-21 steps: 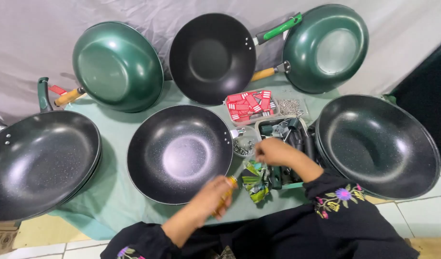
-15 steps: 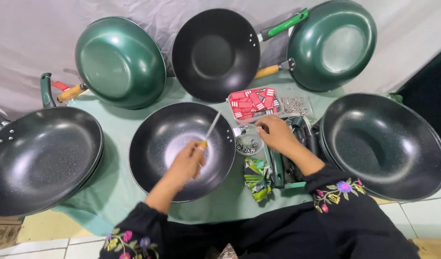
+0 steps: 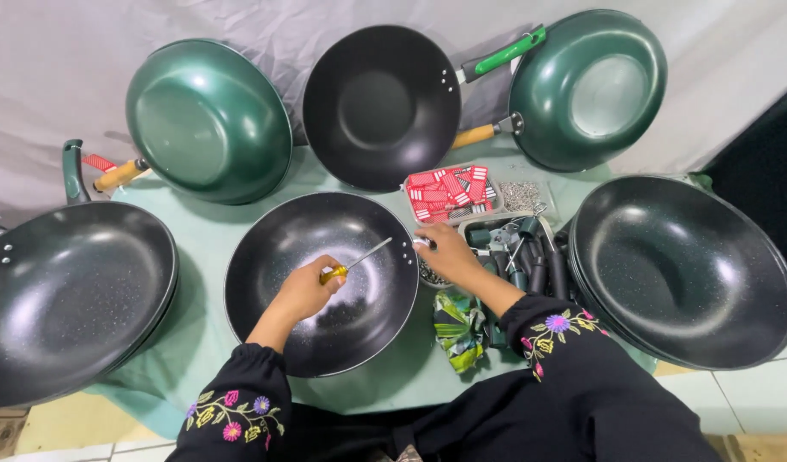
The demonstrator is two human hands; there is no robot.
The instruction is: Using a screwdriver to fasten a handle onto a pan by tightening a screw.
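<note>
- The left hand (image 3: 305, 291) is clamped on a screwdriver (image 3: 356, 261) with a yellow handle, its thin metal shaft slanting over the black speckled pan (image 3: 325, 342) under that hand.
- The right hand (image 3: 447, 252) pinches something small at the pan's rim; what, I cannot tell.
- Just beyond the right hand sits a clear tray (image 3: 452, 188) of small red packets.

Black long sleeves, bright embroidered flowers in pink, purple, yellow near cuffs, bare hands

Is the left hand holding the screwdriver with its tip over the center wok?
Yes: the left hand grips the yellow-handled screwdriver, its shaft pointing across the black center wok.
</note>
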